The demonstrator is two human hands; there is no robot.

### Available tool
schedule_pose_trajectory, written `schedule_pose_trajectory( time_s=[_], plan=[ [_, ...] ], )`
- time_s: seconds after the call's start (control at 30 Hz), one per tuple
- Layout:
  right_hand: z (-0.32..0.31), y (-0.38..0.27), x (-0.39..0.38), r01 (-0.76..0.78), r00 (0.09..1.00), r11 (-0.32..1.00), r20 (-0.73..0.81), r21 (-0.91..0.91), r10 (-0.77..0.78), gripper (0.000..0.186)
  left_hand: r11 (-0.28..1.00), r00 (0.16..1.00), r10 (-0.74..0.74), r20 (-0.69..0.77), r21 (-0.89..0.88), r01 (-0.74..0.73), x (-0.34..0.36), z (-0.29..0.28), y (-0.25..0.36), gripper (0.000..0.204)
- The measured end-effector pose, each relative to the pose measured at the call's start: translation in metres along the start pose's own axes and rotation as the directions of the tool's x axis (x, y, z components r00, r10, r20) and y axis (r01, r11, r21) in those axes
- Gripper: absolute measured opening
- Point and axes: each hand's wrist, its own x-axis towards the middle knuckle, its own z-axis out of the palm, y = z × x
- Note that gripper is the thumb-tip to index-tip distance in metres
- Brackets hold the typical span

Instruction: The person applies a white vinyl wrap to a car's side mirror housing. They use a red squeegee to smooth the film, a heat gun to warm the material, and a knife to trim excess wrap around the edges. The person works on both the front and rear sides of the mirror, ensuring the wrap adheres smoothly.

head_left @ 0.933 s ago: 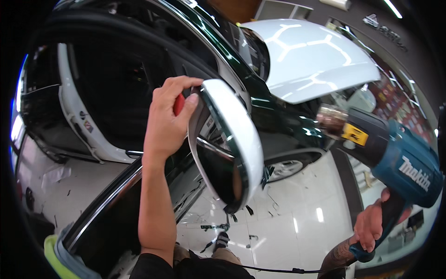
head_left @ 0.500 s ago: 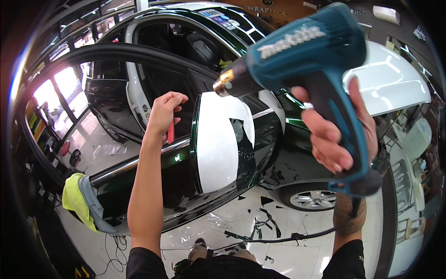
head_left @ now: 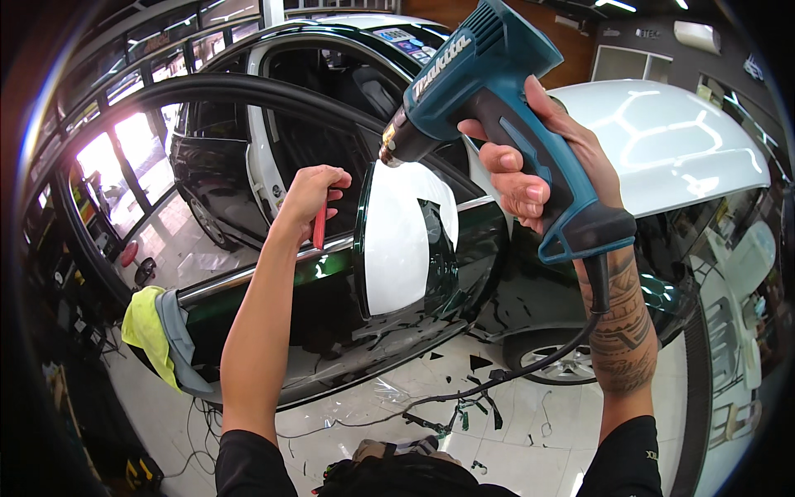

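Note:
My right hand (head_left: 571,145) is wrapped round the grip of a teal and black heat gun (head_left: 443,87). Its metal nozzle points down and left, at the top edge of a white side mirror housing (head_left: 396,248). Dark green glossy film (head_left: 361,240) borders the housing's left side, and a dark patch shows at its lower right. Left of the mirror, my left hand (head_left: 313,199) is closed on a slim red tool (head_left: 320,225), which hangs down from the fingers. The hand covers the tool's upper part, so its exact kind is unclear.
The mirror sits on an open dark green car door (head_left: 248,319). A yellow-green cloth (head_left: 151,331) and a grey one (head_left: 175,340) drape over its left end. The heat gun's cord (head_left: 464,394) crosses above the floor, where dark film scraps (head_left: 479,362) lie. A white hood (head_left: 662,141) stands right.
The heat gun has swung leftward, and its nozzle now tilts more steeply down at the mirror's top. My left hand keeps the red tool beside the mirror. The view has shifted slightly.

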Motion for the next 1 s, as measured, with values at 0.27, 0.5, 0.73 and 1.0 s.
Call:
schedule_pose_trajectory(
  time_s=[0.27,0.5,0.73,1.0],
  plan=[
    [0.027,0.024,-0.028,-0.012,1.000,1.000,-0.014,0.027,0.012,0.075,0.999,0.998,-0.027,0.059,-0.032,0.029,-0.014,-0.016,-0.011,0.029],
    [0.063,0.051,-0.059,0.037,0.994,0.999,-0.109,0.040,-0.032,0.077,0.999,0.994,-0.017,0.105,-0.034,0.021,-0.029,-0.036,-0.014,0.031],
    [0.086,0.077,-0.087,0.103,0.975,0.993,-0.205,0.060,-0.088,0.077,1.000,0.979,0.024,0.200,-0.015,-0.021,-0.039,-0.034,-0.021,0.030],
    [0.095,0.099,-0.110,0.186,0.949,0.978,-0.240,-0.095,-0.204,0.079,0.997,0.970,0.069,0.233,0.023,-0.076,-0.058,-0.042,-0.016,0.032]
  ],
)
